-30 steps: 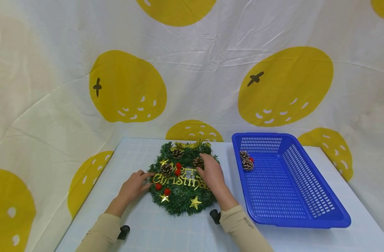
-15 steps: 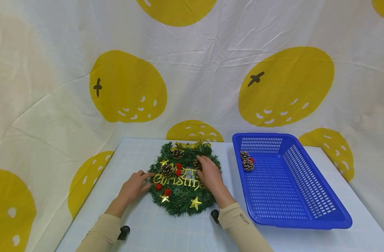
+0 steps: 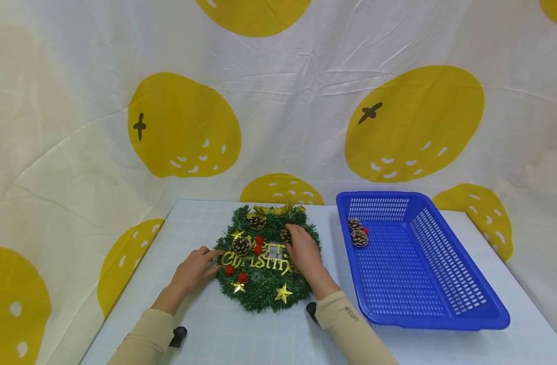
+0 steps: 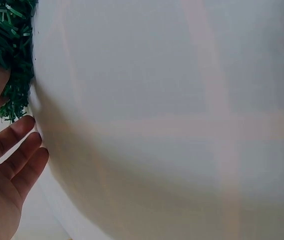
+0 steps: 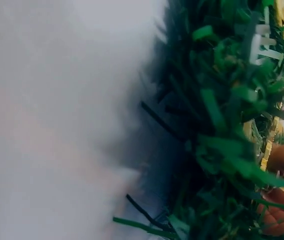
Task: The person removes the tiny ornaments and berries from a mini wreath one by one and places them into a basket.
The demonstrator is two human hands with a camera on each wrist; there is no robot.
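Here, the right hand [image 3: 305, 254] is pinching a pinecone [image 3: 285, 235] on the Christmas wreath [image 3: 263, 282] near the far edge of the table [image 3: 246, 342]; the left hand [image 3: 193, 268], loosely spread, is touching the wreath's left side.

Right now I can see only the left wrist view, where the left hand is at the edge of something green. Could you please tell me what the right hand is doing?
Observer: In the head view, the right hand appears to pinch a pine cone at the upper right part of the green wreath.

Operator: Thank you. Is there also some container near to it?

Observer: Yes, a blue basket stands to the right of the wreath.

Operator: I understand. Is this basket empty, please?

Observer: No, two loose cones lie inside, against its left side.
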